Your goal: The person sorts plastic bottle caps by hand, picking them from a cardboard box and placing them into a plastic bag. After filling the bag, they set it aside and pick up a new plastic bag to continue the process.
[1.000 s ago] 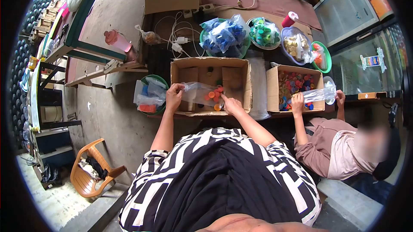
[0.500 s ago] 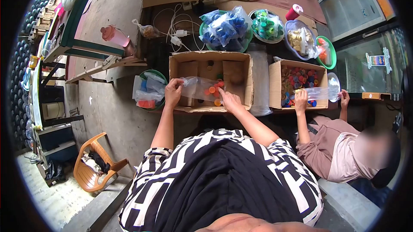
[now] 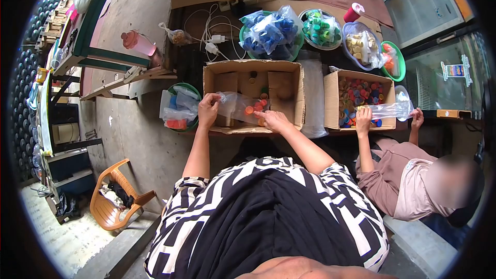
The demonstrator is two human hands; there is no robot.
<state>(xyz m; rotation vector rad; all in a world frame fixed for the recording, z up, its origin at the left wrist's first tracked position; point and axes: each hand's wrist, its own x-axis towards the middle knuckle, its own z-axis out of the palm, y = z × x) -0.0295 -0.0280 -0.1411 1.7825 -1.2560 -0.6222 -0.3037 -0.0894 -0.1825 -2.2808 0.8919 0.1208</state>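
Over the left part of a cardboard box (image 3: 298, 93), my left hand (image 3: 208, 109) pinches one end of a clear plastic bag (image 3: 232, 106). Red and orange caps (image 3: 250, 110) show at the bag's other end. My right hand (image 3: 275, 121) is at those caps, with a finger stretched toward them; whether it grips any is hard to make out. A dark cap (image 3: 252, 74) and a green cap (image 3: 264, 96) are farther back in the box.
On the right, a co-worker holds a clear bag over a box of mixed caps (image 3: 361, 93). Behind are basins of blue bags (image 3: 271, 31), green caps (image 3: 319, 28) and beige caps (image 3: 356, 46). A green basin (image 3: 194, 93) stands left, an orange chair (image 3: 111, 212) lower left.
My right hand has shifted slightly left and toward me along the bag. The yellow-orange cap beside its fingers no longer shows. My left hand stays at the bag's end.
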